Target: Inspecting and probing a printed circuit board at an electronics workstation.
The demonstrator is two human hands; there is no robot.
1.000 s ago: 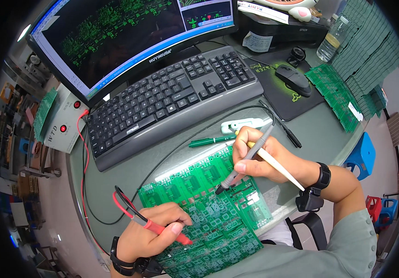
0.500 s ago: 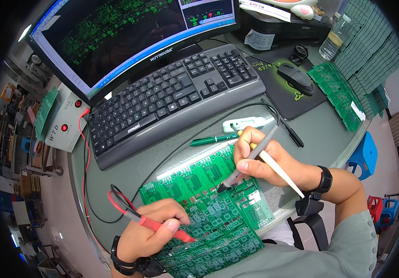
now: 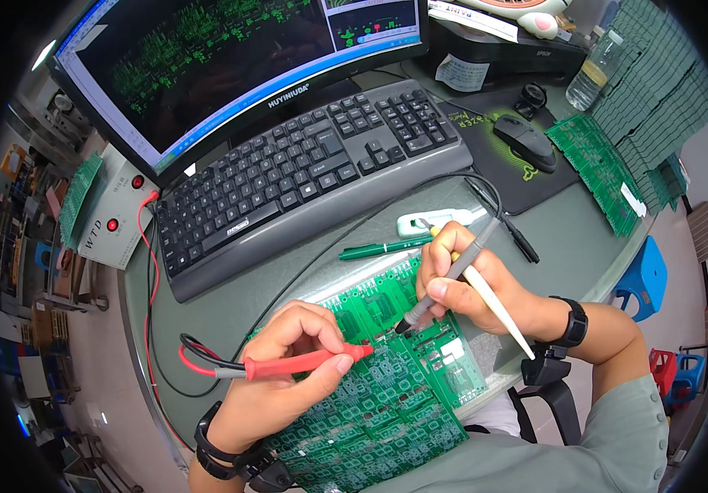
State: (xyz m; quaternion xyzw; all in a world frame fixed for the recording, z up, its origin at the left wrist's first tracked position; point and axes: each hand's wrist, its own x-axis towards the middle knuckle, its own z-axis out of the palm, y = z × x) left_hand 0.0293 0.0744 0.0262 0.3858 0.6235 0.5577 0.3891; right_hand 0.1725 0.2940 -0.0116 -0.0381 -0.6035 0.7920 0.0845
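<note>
My left hand (image 3: 292, 361) is closed around a red test probe (image 3: 300, 363), its tip over the upper middle of a green circuit board (image 3: 354, 427). Between the fingers of my right hand (image 3: 473, 279) is a grey test probe (image 3: 452, 279), with its black end down at the board close to the red tip. The same hand also keeps a cream-coloured stick-shaped tool (image 3: 498, 312) slanting across its palm side. Whether the probe tips touch the board is too small to tell. Another green board section (image 3: 448, 370) lies under the right hand, partly covered.
Beyond the boards lie a green pen (image 3: 382, 249), a pale green cutter (image 3: 428, 222) and a black marker (image 3: 522, 245). A keyboard (image 3: 313, 181), mouse (image 3: 525, 141) and monitor (image 3: 230, 74) stand farther back. Probe cables run to a box (image 3: 115, 214) at left. More boards (image 3: 596, 168) lean at right.
My left hand has moved up and right across the board, bringing the red probe's tip near the grey one. The right hand and grey probe have shifted slightly right.
</note>
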